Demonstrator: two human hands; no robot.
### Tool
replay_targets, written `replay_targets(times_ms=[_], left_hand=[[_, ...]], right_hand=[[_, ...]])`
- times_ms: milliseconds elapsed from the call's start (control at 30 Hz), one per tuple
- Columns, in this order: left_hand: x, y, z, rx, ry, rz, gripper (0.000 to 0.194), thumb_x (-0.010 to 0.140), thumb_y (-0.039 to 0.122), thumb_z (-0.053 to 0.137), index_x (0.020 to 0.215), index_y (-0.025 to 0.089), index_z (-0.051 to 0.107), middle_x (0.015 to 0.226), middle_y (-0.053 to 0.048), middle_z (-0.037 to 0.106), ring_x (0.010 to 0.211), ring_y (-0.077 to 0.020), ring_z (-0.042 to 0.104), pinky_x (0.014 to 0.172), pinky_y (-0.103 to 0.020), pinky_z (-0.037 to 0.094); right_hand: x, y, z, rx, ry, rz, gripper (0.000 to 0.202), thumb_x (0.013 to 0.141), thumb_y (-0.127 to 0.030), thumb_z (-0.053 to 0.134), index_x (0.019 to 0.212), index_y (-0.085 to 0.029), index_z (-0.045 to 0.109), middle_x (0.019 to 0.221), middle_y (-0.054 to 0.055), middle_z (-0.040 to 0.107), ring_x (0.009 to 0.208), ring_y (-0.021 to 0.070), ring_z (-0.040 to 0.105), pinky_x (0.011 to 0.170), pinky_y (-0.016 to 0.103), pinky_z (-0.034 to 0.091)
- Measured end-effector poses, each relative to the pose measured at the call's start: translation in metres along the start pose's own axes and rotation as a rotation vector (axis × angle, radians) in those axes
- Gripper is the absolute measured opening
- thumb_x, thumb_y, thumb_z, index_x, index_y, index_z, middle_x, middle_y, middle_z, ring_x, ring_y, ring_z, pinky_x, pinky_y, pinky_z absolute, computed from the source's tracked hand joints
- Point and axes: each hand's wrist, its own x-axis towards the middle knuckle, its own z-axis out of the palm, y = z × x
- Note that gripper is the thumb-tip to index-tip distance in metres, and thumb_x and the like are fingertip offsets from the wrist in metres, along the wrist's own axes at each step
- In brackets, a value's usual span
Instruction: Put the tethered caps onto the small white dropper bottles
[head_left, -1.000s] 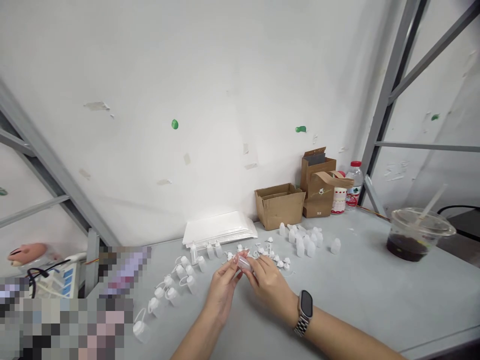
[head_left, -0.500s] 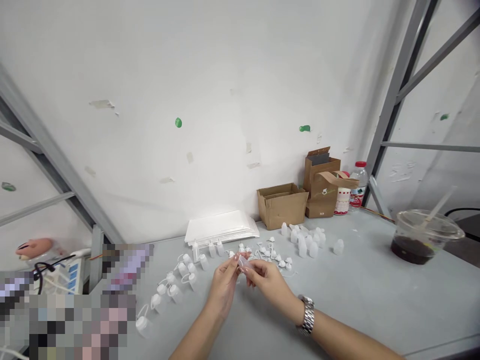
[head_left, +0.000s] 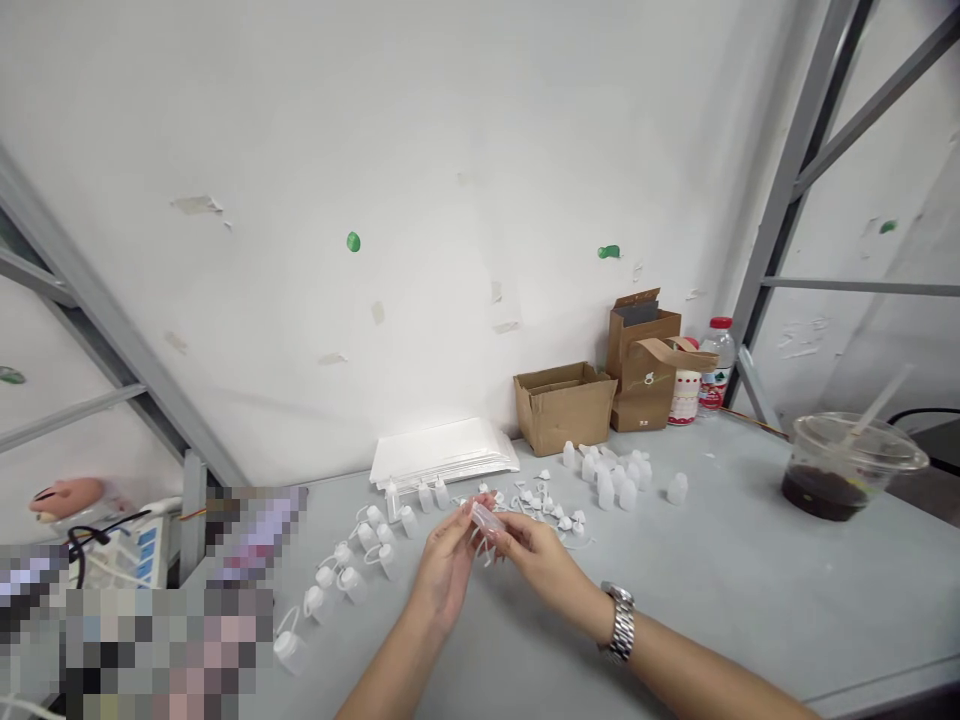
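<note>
A small translucent squeeze bottle (head_left: 489, 522) lies tilted between my two hands above the table. My left hand (head_left: 444, 565) is closed, pinching the bottle's left end. Around its right end, the fingers of my right hand (head_left: 541, 562) are closed. A thin white strap (head_left: 485, 552) hangs below the bottle; my fingers hide where it joins. Just behind my hands lies a scatter of loose white caps (head_left: 551, 508). Capped bottles with looped straps (head_left: 351, 582) stand in staggered rows to the left. Several bottles without caps (head_left: 626, 492) stand at the back right.
Against the wall are a stack of white sheets (head_left: 442, 450), an open cardboard box (head_left: 566, 415), a brown paper bag (head_left: 645, 385) and a water bottle (head_left: 718, 360). A plastic cup with dark drink (head_left: 825, 490) stands at the right. A power strip (head_left: 154, 550) is at the left.
The bottle between my fingers has turned a little and shows more of its side. The white strap now hangs visibly beneath it. My right forearm has shifted slightly right.
</note>
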Motion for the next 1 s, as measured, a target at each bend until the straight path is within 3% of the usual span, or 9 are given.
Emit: replay_targets(times_ms=[367, 633, 833, 1000], left_hand=[[-0.002, -0.002, 0.001, -0.027, -0.049, -0.043, 0.023, 0.069, 0.030, 0.067, 0.085, 0.015, 0.069, 0.090, -0.007, 0.068, 0.075, -0.0165, 0.058, 0.063, -0.028, 0.041], [-0.003, -0.003, 0.000, -0.005, -0.055, -0.030, 0.021, 0.073, 0.027, 0.063, 0.089, 0.014, 0.069, 0.102, -0.009, 0.066, 0.090, -0.0195, 0.057, 0.074, -0.029, 0.041], [-0.002, 0.003, 0.001, -0.027, -0.075, -0.062, 0.028, 0.074, 0.037, 0.061, 0.088, 0.014, 0.068, 0.097, -0.010, 0.067, 0.086, -0.0203, 0.058, 0.070, -0.030, 0.042], [0.001, 0.001, -0.002, 0.028, -0.067, -0.013, 0.032, 0.070, 0.036, 0.065, 0.094, 0.016, 0.066, 0.082, -0.006, 0.066, 0.063, -0.0143, 0.056, 0.053, -0.026, 0.038]], right_hand=[[-0.004, -0.003, 0.002, -0.006, 0.086, 0.005, 0.023, 0.082, -0.035, 0.050, 0.076, -0.016, 0.060, 0.066, 0.002, 0.060, 0.062, 0.0155, 0.055, 0.060, 0.026, 0.043], [-0.010, -0.004, 0.003, -0.287, 0.174, -0.148, 0.021, 0.085, -0.031, 0.048, 0.072, -0.018, 0.059, 0.068, 0.002, 0.061, 0.066, 0.0161, 0.054, 0.065, 0.028, 0.041], [-0.002, -0.006, 0.000, 0.100, 0.037, 0.038, 0.031, 0.080, -0.045, 0.051, 0.067, -0.018, 0.056, 0.058, -0.001, 0.056, 0.056, 0.0136, 0.053, 0.057, 0.026, 0.042], [0.001, -0.006, 0.003, 0.274, -0.023, 0.096, 0.037, 0.072, -0.054, 0.057, 0.065, -0.018, 0.057, 0.058, -0.001, 0.057, 0.055, 0.0137, 0.054, 0.058, 0.027, 0.044]])
